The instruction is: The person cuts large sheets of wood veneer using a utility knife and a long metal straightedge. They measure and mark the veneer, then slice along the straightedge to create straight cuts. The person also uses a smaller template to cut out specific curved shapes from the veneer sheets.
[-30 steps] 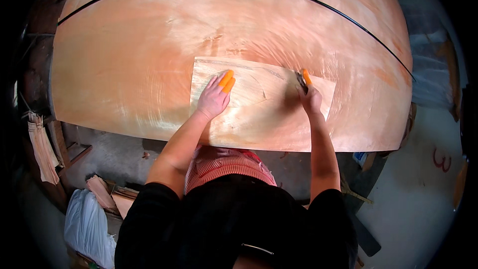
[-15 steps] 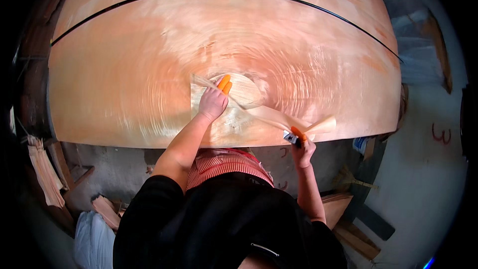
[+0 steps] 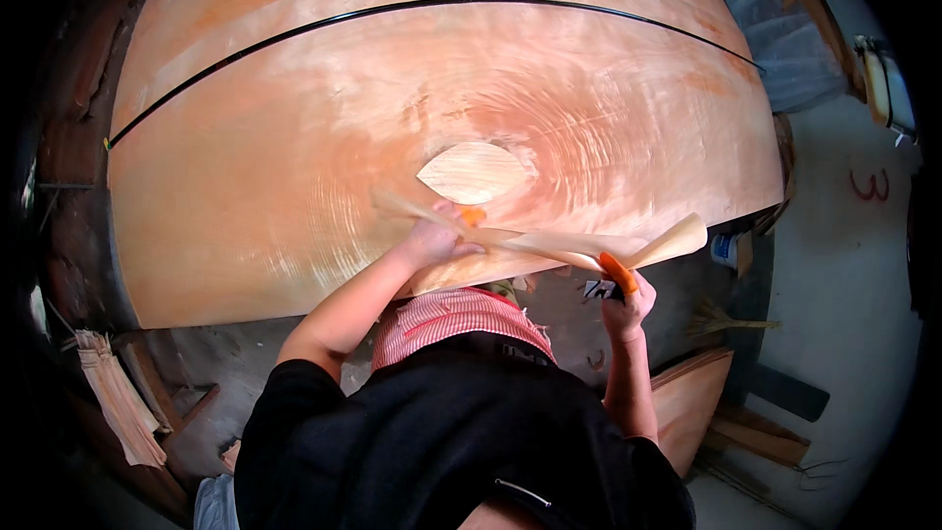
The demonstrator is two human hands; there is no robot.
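A large sheet of reddish wood veneer [image 3: 294, 137] lies before me. Set in its surface is a pale leaf-shaped patch [image 3: 476, 174]. Just below the patch my left hand [image 3: 437, 238], with orange finger covers, is closed on a thin, curled piece of veneer [image 3: 549, 243]. The piece stretches to the right, where its end rolls up beyond the sheet's near edge. My right hand [image 3: 628, 304], also with orange on a finger, is closed around a small silver and black tool [image 3: 601, 289], its kind unclear. Its orange-covered finger touches the curled piece.
A black strip [image 3: 432, 5] arches across the far part of the sheet. Bundled veneer strips [image 3: 118, 397] stand at the lower left. A wood sheet [image 3: 692, 402] and a straw brush [image 3: 731, 322] lie on the floor at the right, near a white container [image 3: 724, 249].
My left hand has drawn the loose veneer piece toward me, off the leaf-shaped patch, which now shows whole. My right hand has moved slightly right and nearer. The view has turned a little.
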